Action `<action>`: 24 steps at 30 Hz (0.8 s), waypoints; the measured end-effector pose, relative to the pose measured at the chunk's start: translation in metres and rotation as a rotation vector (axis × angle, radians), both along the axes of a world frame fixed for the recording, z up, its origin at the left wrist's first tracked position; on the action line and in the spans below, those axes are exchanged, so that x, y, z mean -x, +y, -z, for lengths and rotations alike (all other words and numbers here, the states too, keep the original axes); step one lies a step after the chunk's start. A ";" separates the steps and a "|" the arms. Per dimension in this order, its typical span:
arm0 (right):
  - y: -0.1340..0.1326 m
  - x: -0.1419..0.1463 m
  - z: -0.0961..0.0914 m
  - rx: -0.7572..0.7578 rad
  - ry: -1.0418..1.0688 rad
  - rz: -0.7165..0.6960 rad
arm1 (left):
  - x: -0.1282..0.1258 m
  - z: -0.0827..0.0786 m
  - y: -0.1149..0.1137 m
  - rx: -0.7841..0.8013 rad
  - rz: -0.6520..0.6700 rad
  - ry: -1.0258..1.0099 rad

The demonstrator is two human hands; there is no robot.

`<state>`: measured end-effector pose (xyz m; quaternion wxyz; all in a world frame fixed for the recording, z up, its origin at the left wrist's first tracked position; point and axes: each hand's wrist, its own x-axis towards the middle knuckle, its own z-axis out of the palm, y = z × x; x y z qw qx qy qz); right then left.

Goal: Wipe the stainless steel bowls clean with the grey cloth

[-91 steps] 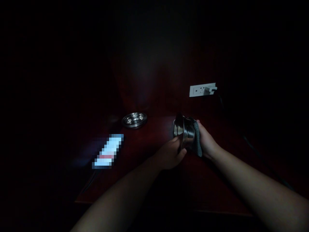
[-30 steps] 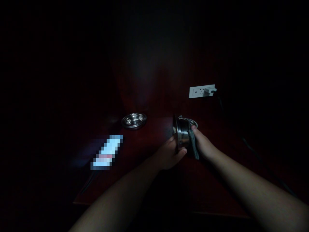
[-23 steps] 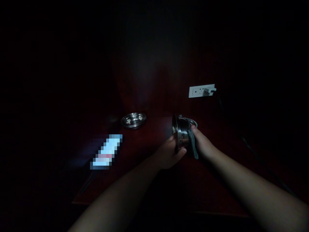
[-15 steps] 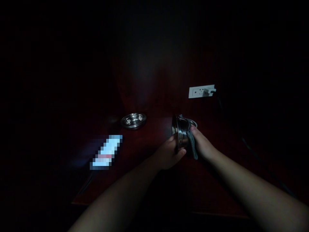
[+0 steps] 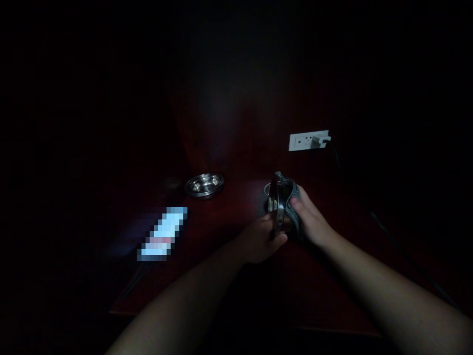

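A shiny metal bowl (image 5: 281,206) is held tilted on its side above the dark red table, its mouth facing left. My left hand (image 5: 260,239) grips its rim from the near left side, thumb on the outside and fingers partly hidden behind the edge. My right hand (image 5: 312,217) presses a grey-green cloth (image 5: 292,197) against the bowl's outer base and wall, fingers closed over the cloth. Behind the bowl, a round metal rim (image 5: 266,189) of another item shows in part; the rest of it is hidden.
Left of the hands sits a second metal bowl (image 5: 205,185), or a stack of them, upright. A lit, pixelated phone-like screen (image 5: 163,233) stands nearer. A white wall socket (image 5: 308,140) with a plug is at the back right. A cable (image 5: 414,264) runs along the right. Surroundings are very dark.
The bowl has turned slightly and shifted a little right. My right hand and the cloth have moved around its base, and the cloth now covers more of it. My left hand keeps its grip.
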<state>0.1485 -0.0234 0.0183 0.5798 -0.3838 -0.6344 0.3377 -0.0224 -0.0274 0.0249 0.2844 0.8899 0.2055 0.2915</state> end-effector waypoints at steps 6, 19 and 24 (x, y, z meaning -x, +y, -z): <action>0.003 -0.002 0.000 0.044 0.028 -0.003 | -0.001 -0.002 -0.001 -0.024 0.034 0.022; 0.003 -0.002 -0.002 -0.036 -0.027 0.043 | -0.002 -0.003 -0.002 -0.037 -0.001 0.027; 0.003 -0.002 -0.003 0.007 -0.003 0.041 | -0.001 -0.001 -0.002 -0.034 0.010 0.029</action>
